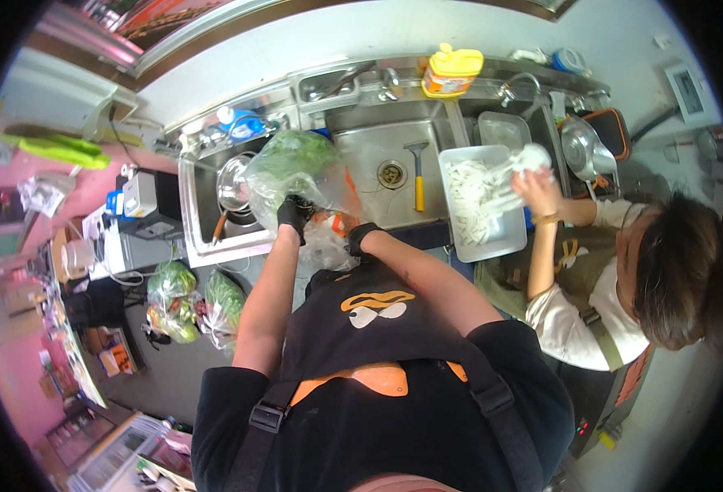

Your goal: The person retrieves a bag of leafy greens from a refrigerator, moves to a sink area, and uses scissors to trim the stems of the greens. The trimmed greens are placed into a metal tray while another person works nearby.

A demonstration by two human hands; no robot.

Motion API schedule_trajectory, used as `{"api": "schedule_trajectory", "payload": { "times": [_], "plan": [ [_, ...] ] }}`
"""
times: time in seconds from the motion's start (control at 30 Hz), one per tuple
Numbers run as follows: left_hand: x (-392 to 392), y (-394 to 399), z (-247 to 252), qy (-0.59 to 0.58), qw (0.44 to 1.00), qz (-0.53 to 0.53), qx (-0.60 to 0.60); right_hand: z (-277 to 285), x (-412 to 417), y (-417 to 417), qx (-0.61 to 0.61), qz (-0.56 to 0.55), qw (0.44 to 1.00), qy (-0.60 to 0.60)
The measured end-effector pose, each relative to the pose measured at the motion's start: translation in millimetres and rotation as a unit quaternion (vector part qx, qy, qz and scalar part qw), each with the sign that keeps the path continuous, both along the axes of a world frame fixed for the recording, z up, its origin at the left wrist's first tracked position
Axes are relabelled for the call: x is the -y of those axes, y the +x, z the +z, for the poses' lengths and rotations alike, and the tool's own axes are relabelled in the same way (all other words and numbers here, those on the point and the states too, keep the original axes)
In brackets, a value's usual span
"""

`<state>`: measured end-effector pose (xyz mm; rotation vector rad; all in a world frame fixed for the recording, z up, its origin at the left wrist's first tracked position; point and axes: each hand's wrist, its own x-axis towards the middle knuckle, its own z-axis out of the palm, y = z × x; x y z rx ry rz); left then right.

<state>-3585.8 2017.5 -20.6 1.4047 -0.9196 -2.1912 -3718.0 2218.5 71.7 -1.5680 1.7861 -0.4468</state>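
Observation:
A clear plastic bag of leafy greens (pixel 294 157) rests over the sink edge before me, with orange print or contents showing at its right side. My left hand (pixel 294 216), in a black glove, grips the gathered plastic at the lower part of the bag. My right hand (pixel 361 237), gloved in black too, holds crumpled clear plastic (pixel 327 246) at the near end; its fingers are partly hidden. Behind the bag is the steel sink basin (pixel 367 138), where a scraper with a yellow handle (pixel 418 178) lies beside the drain (pixel 392 174).
On the right, a co-worker's hands (pixel 537 194) handle white strips over a pale plastic tub (pixel 490 249). A yellow jug (pixel 452 71) stands at the back ledge. Metal pans (pixel 234 184) sit in the left basin. Bagged vegetables (pixel 172 301) lie on the floor to the left.

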Motion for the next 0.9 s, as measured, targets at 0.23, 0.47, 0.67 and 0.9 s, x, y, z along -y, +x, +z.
{"api": "schedule_trajectory", "payload": {
  "times": [0.23, 0.47, 0.67, 0.9],
  "plan": [
    [-86, -17, 112, -0.224, 0.916, -0.305, 0.136, 0, 45, -11, 0.185, -0.093, 0.978, 0.02],
    [-113, -6, 193, -0.507, 0.72, -0.428, 0.202, 47, 66, -19, 0.013, -0.072, 0.983, -0.166],
    [-93, 18, 173, -0.547, 0.588, -0.514, 0.303, 37, 67, -11, -0.018, -0.121, 0.987, -0.099],
    [-81, 16, 170, -0.541, 0.626, -0.485, 0.284, -16, 82, -20, -0.007, -0.137, 0.988, 0.071]
  ]
}}
